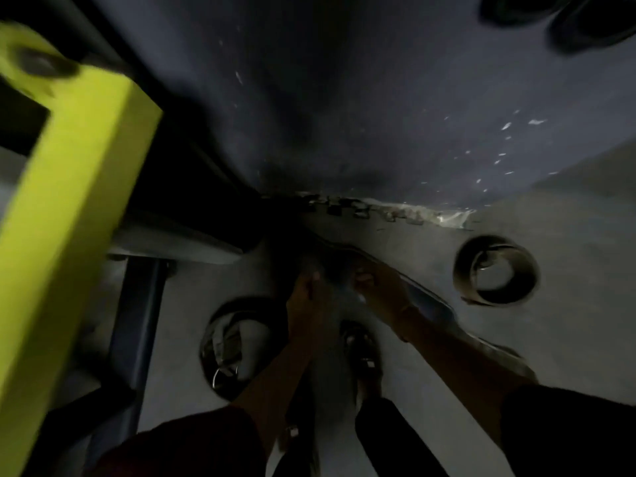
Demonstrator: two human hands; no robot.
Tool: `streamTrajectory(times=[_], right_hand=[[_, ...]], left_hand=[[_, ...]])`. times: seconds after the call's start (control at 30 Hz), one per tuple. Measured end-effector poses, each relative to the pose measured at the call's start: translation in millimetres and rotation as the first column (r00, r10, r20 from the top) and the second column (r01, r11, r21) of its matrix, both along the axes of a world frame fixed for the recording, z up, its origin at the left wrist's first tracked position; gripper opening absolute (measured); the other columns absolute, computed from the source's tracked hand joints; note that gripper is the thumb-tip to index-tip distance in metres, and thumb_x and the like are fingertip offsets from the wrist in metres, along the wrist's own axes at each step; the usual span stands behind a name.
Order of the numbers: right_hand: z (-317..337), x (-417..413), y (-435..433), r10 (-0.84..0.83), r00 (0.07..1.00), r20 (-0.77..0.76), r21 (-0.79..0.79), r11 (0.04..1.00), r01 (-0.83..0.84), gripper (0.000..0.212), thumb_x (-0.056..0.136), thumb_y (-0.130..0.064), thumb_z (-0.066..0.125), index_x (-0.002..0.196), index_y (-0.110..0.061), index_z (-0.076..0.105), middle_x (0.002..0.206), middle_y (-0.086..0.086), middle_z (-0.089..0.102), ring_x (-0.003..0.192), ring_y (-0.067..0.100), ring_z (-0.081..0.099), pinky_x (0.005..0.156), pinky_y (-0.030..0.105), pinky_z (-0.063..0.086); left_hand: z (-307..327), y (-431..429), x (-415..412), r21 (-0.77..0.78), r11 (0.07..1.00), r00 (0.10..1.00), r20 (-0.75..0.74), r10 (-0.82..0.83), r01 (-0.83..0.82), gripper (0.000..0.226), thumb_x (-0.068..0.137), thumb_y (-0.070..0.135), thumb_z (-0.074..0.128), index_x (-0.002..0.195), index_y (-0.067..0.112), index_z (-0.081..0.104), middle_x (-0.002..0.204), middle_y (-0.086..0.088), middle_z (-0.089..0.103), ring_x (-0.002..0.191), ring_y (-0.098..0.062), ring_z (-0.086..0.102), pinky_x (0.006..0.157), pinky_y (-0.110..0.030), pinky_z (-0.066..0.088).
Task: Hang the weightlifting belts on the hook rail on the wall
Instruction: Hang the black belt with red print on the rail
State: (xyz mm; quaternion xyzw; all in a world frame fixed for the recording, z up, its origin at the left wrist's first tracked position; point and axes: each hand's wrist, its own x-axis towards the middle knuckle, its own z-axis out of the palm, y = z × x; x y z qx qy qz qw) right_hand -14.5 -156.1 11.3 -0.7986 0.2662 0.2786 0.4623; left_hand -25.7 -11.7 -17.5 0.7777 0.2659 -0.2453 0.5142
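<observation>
Grey floor [568, 321] is dimly lit. Belt [426, 299], gripped by left hand [306, 299] and right hand [377, 285], is trailed toward lower right.

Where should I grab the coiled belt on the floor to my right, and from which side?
From above: the coiled belt stands on edge with its centre open upward. Put fingers inside, thumb outside, and pinch the wall at the near-left, where the loose tail sticks out, so it probably stays wound.

Three weightlifting belts [495, 270] [237, 342] [430, 299], two hands [306, 297] [373, 282], one yellow beam [69, 218].
</observation>
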Motion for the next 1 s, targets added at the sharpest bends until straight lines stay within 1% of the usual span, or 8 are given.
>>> streamTrajectory(times=[0.13,0.23,0.33,0.4,0.5,0.67,0.9,1.0], right_hand=[[-135.5,25.8,-7.2,0.124,0.991,-0.050,-0.024,0.992,-0.125,0.032,0.094,-0.006,0.062,0.125,-0.002,0.062,0.126,0.019,0.063,0.120,0.034,0.058,0.101,0.035,0.043],[-221.7,53.2,-18.5,0.176,0.982,-0.065,-0.029,0.984,-0.178,0.049,0.087,-0.012,0.070,0.133,-0.008,0.055,0.137,0.018,0.055,0.127,0.035,0.053,0.107,0.044,0.044],[-280.8,71.1,-29.5,0.306,0.946,-0.104,-0.133,0.939,-0.318,0.069,0.086,-0.025,0.073,0.146,-0.012,0.042,0.153,0.014,0.033,0.138,0.034,0.037,0.113,0.040,0.037],[-309.0,78.5,-34.2,0.356,0.927,-0.119,-0.190,0.908,-0.373,0.077,0.086,-0.033,0.073,0.150,-0.015,0.035,0.158,0.013,0.027,0.144,0.034,0.029,0.116,0.047,0.031],[-335.7,81.0,-34.7,0.335,0.927,-0.171,-0.195,0.910,-0.365,0.080,0.088,-0.039,0.070,0.152,-0.019,0.029,0.159,0.010,0.028,0.148,0.032,0.023,0.118,0.054,0.024],[-346.0,65.8,-31.1,0.402,0.871,-0.281,-0.300,0.825,-0.478,0.091,0.087,-0.048,0.068,0.156,-0.019,0.016,0.162,0.015,0.015,0.149,0.036,0.015,0.118,0.057,0.021],[-352.0,68.5,-45.6,0.363,0.899,-0.245,-0.313,0.848,-0.427,0.090,0.084,-0.042,0.072,0.153,-0.016,0.021,0.157,0.014,0.024,0.146,0.036,0.022,0.116,0.057,0.025],[-354.4,79.1,-47.6,0.375,0.897,-0.235,-0.343,0.831,-0.438,0.081,0.084,-0.048,0.070,0.149,-0.016,0.034,0.151,0.017,0.035,0.138,0.040,0.031,0.112,0.051,0.033]], left_hand=[[-125.4,-4.3,14.8,0.011,0.999,0.994,-0.093,0.050,-0.049,0.049,0.104,0.042,0.040,0.124,0.002,0.062,0.116,-0.018,0.068,0.107,-0.033,0.064,0.095,-0.039,0.050],[-193.1,-5.9,27.1,0.043,0.998,0.993,-0.103,0.052,-0.047,0.046,0.106,0.034,0.038,0.123,-0.002,0.060,0.123,-0.022,0.064,0.115,-0.035,0.060,0.104,-0.046,0.045],[-240.0,-10.0,32.4,0.068,0.997,0.994,-0.104,0.029,-0.022,0.037,0.107,0.023,0.039,0.118,-0.004,0.061,0.118,-0.022,0.064,0.112,-0.033,0.060,0.101,-0.040,0.045],[-261.4,-13.5,36.2,0.064,0.998,0.995,-0.102,-0.004,0.011,0.033,0.106,0.018,0.042,0.119,-0.005,0.061,0.113,-0.021,0.065,0.108,-0.032,0.061,0.093,-0.033,0.044],[-277.5,-20.1,41.5,0.045,0.998,0.991,-0.128,-0.034,0.040,0.035,0.106,0.021,0.041,0.122,-0.005,0.058,0.104,-0.017,0.062,0.098,-0.027,0.058,0.078,-0.023,0.038],[-285.2,-29.3,42.3,0.006,1.000,0.984,-0.177,-0.010,0.011,0.037,0.105,0.026,0.042,0.128,-0.002,0.054,0.117,-0.022,0.063,0.101,-0.024,0.059,0.082,-0.027,0.041],[-281.2,-42.1,45.9,0.018,0.995,0.982,-0.165,-0.096,0.100,0.035,0.105,0.023,0.043,0.127,-0.002,0.055,0.106,-0.009,0.060,0.098,-0.017,0.055,0.074,-0.015,0.036],[-281.9,-45.4,50.2,0.051,0.996,0.982,-0.177,-0.065,0.075,0.035,0.105,0.024,0.046,0.124,-0.004,0.057,0.108,-0.016,0.064,0.100,-0.026,0.060,0.078,-0.020,0.037]])
